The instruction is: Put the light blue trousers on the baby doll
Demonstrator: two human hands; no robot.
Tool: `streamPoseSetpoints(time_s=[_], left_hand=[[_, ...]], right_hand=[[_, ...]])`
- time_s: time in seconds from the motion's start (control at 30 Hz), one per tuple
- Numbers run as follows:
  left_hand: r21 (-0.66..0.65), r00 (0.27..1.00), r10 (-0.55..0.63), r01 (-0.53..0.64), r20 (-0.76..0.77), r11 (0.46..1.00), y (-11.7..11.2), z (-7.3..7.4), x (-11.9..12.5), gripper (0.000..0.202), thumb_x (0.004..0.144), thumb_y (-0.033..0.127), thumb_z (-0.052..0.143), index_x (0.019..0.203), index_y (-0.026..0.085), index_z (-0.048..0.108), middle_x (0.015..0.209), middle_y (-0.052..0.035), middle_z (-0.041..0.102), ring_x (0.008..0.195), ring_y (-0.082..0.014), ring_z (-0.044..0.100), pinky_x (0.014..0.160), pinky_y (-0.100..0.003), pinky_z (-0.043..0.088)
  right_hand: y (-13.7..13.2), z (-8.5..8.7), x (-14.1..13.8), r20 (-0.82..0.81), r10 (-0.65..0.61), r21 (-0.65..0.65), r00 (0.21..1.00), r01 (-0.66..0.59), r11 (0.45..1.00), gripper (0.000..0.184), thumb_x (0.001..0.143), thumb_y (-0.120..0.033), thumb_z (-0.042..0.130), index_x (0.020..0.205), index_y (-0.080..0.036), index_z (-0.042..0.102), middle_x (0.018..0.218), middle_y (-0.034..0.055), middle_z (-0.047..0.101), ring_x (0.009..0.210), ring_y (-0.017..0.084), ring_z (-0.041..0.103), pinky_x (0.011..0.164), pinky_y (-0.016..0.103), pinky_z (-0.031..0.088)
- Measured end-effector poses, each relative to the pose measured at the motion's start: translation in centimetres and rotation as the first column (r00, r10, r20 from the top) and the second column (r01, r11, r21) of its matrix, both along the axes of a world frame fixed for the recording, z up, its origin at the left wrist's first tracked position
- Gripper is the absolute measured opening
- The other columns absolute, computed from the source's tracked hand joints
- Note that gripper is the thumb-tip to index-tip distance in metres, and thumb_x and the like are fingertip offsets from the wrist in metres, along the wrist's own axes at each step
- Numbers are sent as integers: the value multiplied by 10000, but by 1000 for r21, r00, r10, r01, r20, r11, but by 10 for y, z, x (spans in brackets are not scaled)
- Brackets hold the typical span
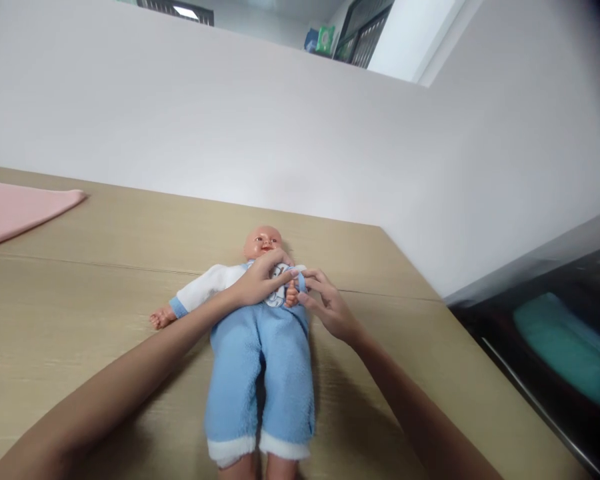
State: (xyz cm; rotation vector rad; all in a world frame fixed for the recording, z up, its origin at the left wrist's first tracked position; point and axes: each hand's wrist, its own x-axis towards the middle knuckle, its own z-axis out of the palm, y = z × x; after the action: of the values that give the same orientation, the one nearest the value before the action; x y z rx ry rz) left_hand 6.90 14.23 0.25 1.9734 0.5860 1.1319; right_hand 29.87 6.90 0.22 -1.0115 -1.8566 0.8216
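A baby doll (264, 244) lies on its back on the table, feet toward me. It wears blue fleece trousers (260, 353) with white cuffs and a white top (211, 283) with blue cuffs and a printed chest. Across the doll's chest reaches my left hand (260, 279), its fingers closed at the sleeve on the right side of the view. From the right, my right hand (327, 303) pinches the blue cuff (301, 282) of that same sleeve. The doll's small hand (291, 293) pokes out of the cuff between my hands. Its other arm lies stretched out to the left.
The doll rests on a wooden table (105, 293) with a seam across it. A pink cloth (20, 207) lies at the far left. Behind stands a white wall (205, 127). Beyond the table's right edge is a dark object with a teal part (565, 347).
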Motion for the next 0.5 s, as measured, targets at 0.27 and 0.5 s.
streamPoseSetpoints(time_s=[0.27,0.5], left_hand=[[-25,970,-19,13,-243,1000,3,-7,4,337,1069,550,583,1059,221,656,1005,-52,726,939,-247,666,863,-387,507],[-100,958,-41,13,-284,995,6,-2,4,376,1029,596,570,1029,226,635,923,-22,668,865,-231,617,790,-368,476]], right_hand=[[-6,-37,-6,-386,-393,-417,834,222,881,538,922,-790,815,991,-263,739,1062,71,775,1060,300,743,1026,447,639],[-10,-43,-7,-321,-425,-292,846,338,894,521,897,-761,857,985,-270,709,971,24,703,949,253,668,906,377,587]])
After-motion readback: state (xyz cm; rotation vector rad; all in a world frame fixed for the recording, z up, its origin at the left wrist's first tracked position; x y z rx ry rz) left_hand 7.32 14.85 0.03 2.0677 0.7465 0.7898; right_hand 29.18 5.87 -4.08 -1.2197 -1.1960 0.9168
